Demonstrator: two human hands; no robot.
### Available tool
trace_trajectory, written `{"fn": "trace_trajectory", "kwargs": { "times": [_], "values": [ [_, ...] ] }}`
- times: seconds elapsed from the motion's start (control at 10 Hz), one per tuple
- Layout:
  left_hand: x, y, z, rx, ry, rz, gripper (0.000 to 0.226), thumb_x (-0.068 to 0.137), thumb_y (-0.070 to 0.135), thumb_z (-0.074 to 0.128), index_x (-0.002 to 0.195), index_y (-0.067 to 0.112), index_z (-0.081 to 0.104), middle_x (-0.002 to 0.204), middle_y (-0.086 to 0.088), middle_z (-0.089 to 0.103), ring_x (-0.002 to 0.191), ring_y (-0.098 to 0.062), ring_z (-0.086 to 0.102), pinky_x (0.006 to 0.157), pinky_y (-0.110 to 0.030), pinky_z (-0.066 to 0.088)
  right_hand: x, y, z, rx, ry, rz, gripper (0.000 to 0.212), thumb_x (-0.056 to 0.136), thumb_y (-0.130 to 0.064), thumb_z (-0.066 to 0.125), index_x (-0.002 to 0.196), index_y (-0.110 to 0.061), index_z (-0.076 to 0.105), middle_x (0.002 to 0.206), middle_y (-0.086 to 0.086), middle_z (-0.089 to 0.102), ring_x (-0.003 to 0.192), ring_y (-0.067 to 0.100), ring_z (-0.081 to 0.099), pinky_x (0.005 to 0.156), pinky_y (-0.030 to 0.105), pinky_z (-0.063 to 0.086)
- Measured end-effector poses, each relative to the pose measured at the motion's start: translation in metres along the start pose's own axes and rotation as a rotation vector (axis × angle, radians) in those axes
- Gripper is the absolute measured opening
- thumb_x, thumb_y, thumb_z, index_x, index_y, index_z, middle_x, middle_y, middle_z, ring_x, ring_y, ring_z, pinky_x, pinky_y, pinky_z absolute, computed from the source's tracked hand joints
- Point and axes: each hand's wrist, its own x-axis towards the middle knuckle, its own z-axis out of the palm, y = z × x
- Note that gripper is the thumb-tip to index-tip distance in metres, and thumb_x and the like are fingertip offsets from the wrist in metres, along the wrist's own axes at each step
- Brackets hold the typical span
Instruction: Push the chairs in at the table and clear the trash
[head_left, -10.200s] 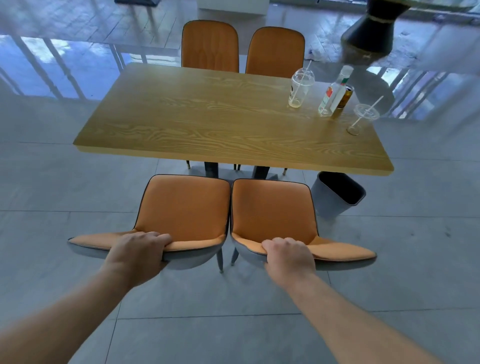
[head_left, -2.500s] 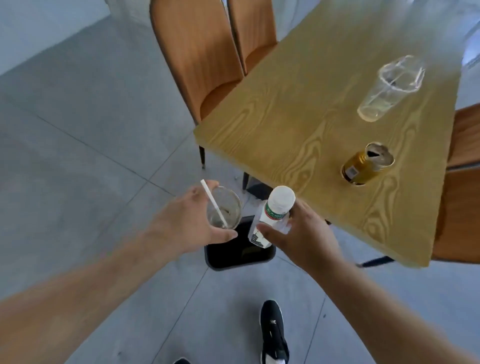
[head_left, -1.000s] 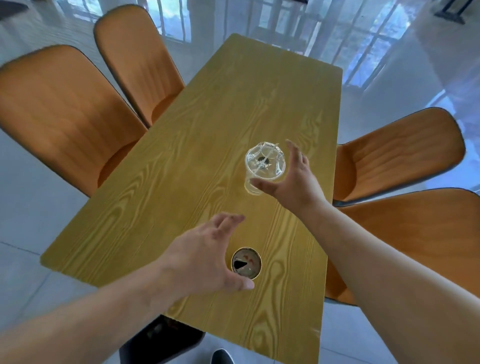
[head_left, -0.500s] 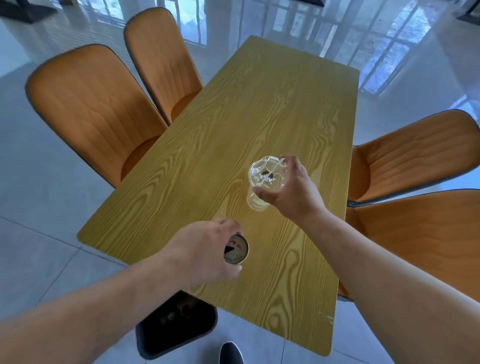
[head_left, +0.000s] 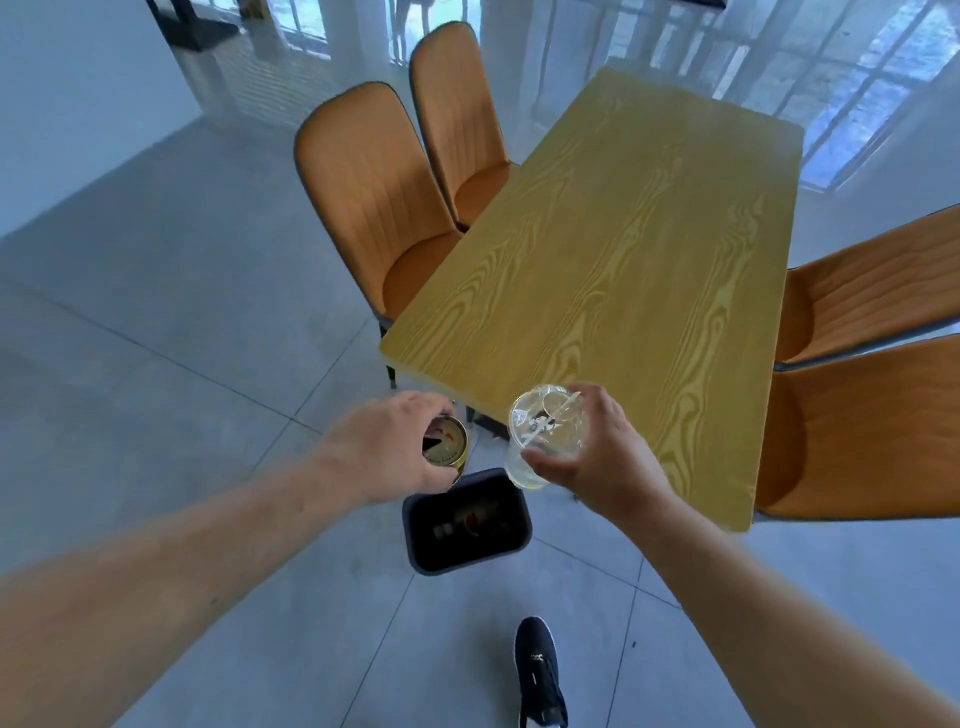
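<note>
My left hand grips a gold can, held just above and left of the dark bin on the floor. My right hand holds a clear plastic cup with a straw and a little pale liquid, off the near table edge and above the bin's right rim. Trash lies inside the bin. The wooden table top is bare. Two orange chairs stand at its left side and two orange chairs at its right, seats tucked under the top.
Grey tiled floor spreads to the left and near side. My dark shoe stands just behind the bin. Windows and white pillars line the far wall.
Both hands have lifted the can and the cup off the table and drawn them back over the bin. The view has pulled away from the table.
</note>
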Motion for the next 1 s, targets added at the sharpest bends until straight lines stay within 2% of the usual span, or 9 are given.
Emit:
{"fn": "trace_trajectory", "kwargs": {
  "times": [0.2, 0.3, 0.4, 0.5, 0.6, 0.7, 0.8, 0.9, 1.0],
  "values": [
    [-0.014, -0.028, 0.045, -0.058, -0.002, -0.008, 0.063, 0.063, 0.065, 0.077, 0.117, 0.041, 0.055, 0.108, 0.017, 0.062, 0.090, -0.012, 0.061, 0.070, -0.029, 0.045, -0.018, 0.003, 0.041, -0.023, -0.017, -0.060, 0.096, 0.064, -0.074, 0.078, 0.143, -0.041, 0.034, 0.128, -0.017, 0.045, 0.105, 0.012, 0.054, 0.082, 0.035, 0.046],
    [-0.008, -0.050, 0.091, -0.089, -0.030, -0.033, 0.061, 0.065, 0.063, 0.077, 0.118, 0.041, 0.054, 0.110, 0.017, 0.061, 0.093, -0.012, 0.061, 0.076, -0.032, 0.050, -0.013, 0.028, 0.079, -0.059, -0.087, -0.081, 0.098, 0.067, -0.072, 0.079, 0.146, -0.040, 0.031, 0.136, -0.015, 0.045, 0.107, 0.012, 0.055, 0.079, 0.033, 0.046],
    [0.004, -0.073, 0.139, -0.111, -0.058, -0.060, 0.061, 0.066, 0.060, 0.078, 0.119, 0.041, 0.055, 0.110, 0.015, 0.062, 0.093, -0.014, 0.061, 0.077, -0.032, 0.050, 0.003, 0.062, 0.119, -0.096, -0.144, -0.076, 0.100, 0.069, -0.072, 0.078, 0.150, -0.038, 0.030, 0.147, -0.007, 0.045, 0.114, 0.018, 0.058, 0.084, 0.037, 0.049],
    [0.023, -0.100, 0.191, -0.140, -0.046, -0.086, 0.066, 0.065, 0.058, 0.080, 0.123, 0.041, 0.053, 0.115, 0.016, 0.061, 0.097, -0.015, 0.062, 0.080, -0.035, 0.053, 0.028, 0.098, 0.160, -0.160, -0.140, -0.054, 0.101, 0.068, -0.069, 0.081, 0.148, -0.040, 0.028, 0.144, -0.002, 0.046, 0.112, 0.030, 0.062, 0.083, 0.043, 0.052],
    [0.047, -0.123, 0.247, -0.134, -0.047, -0.111, 0.075, 0.064, 0.063, 0.077, 0.129, 0.043, 0.047, 0.123, 0.021, 0.056, 0.101, -0.011, 0.058, 0.073, -0.031, 0.045, 0.051, 0.137, 0.208, -0.184, -0.132, -0.079, 0.101, 0.067, -0.066, 0.084, 0.147, -0.037, 0.030, 0.142, -0.002, 0.047, 0.111, 0.027, 0.062, 0.079, 0.043, 0.053],
    [0.067, -0.140, 0.295, -0.122, -0.049, -0.142, 0.077, 0.066, 0.066, 0.075, 0.134, 0.039, 0.049, 0.129, 0.016, 0.056, 0.110, -0.015, 0.056, 0.080, -0.036, 0.046, 0.059, 0.170, 0.257, -0.238, -0.226, -0.084, 0.088, 0.072, -0.074, 0.075, 0.144, -0.039, 0.037, 0.136, -0.007, 0.053, 0.108, 0.021, 0.061, 0.078, 0.042, 0.054],
    [0.078, -0.148, 0.316, -0.088, -0.040, -0.145, 0.079, 0.072, 0.071, 0.069, 0.139, 0.033, 0.051, 0.136, 0.009, 0.057, 0.123, -0.020, 0.050, 0.095, -0.041, 0.047, 0.056, 0.186, 0.284, -0.303, -0.281, -0.087, 0.086, 0.078, -0.078, 0.063, 0.150, -0.036, 0.037, 0.144, -0.008, 0.051, 0.125, 0.020, 0.050, 0.092, 0.041, 0.048],
    [0.079, -0.147, 0.302, -0.034, -0.033, -0.138, 0.091, 0.070, 0.081, 0.056, 0.145, 0.032, 0.046, 0.151, 0.006, 0.049, 0.135, -0.022, 0.043, 0.108, -0.044, 0.042, 0.058, 0.180, 0.277, -0.319, -0.237, -0.114, 0.092, 0.082, -0.078, 0.058, 0.157, -0.032, 0.029, 0.156, -0.006, 0.041, 0.141, 0.020, 0.033, 0.110, 0.042, 0.040],
    [0.071, -0.137, 0.276, 0.023, -0.032, -0.154, 0.099, 0.072, 0.087, 0.050, 0.154, 0.034, 0.035, 0.166, 0.003, 0.033, 0.149, -0.023, 0.029, 0.119, -0.048, 0.031, 0.055, 0.161, 0.256, -0.355, -0.241, -0.133, 0.096, 0.086, -0.081, 0.050, 0.162, -0.031, 0.016, 0.168, 0.000, 0.026, 0.155, 0.026, 0.014, 0.121, 0.045, 0.025]
  ]
}}
